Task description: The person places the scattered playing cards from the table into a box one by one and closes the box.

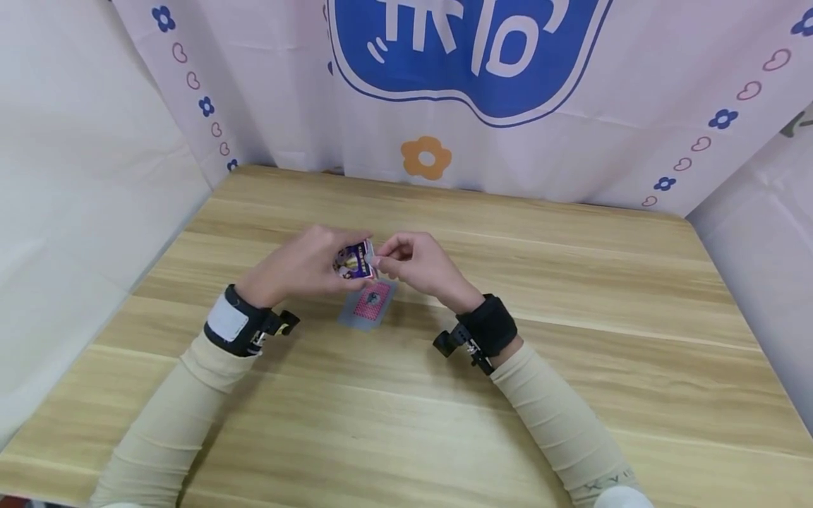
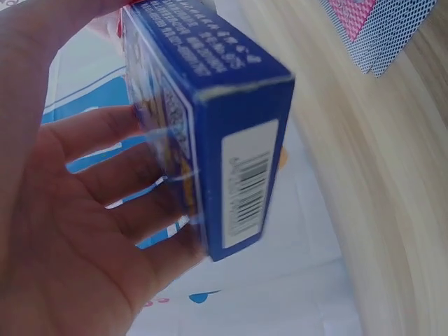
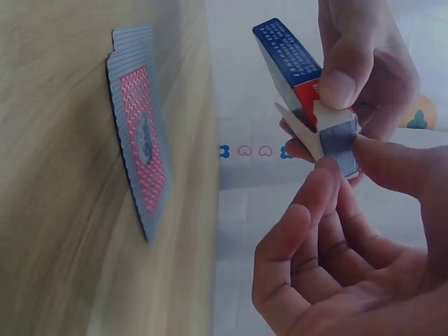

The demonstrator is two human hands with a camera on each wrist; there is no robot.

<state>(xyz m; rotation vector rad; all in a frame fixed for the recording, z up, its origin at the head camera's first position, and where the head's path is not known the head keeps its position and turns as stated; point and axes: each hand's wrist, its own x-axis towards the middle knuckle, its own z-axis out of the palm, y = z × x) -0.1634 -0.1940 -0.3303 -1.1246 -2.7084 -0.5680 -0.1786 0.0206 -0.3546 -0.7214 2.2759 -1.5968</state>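
Note:
My left hand (image 1: 301,264) grips a small blue playing card box (image 1: 351,262) above the table, thumb on one narrow side and fingers on the other. A barcode on the box's end (image 2: 246,182) shows in the left wrist view. At the opposite end, my right hand (image 1: 424,265) pinches a grey piece (image 3: 339,143) between thumb and fingertips; whether it is a flap or cards I cannot tell. Beside it a white side flap (image 3: 301,129) sticks out. Below the hands lies a slightly spread stack of playing cards (image 1: 372,302), red-patterned backs up.
The wooden table (image 1: 394,409) extends on all sides of the hands. Behind it hangs a white cloth (image 1: 279,77) with a blue emblem and flowers. Each wrist wears a black strap (image 1: 492,326) with a small camera.

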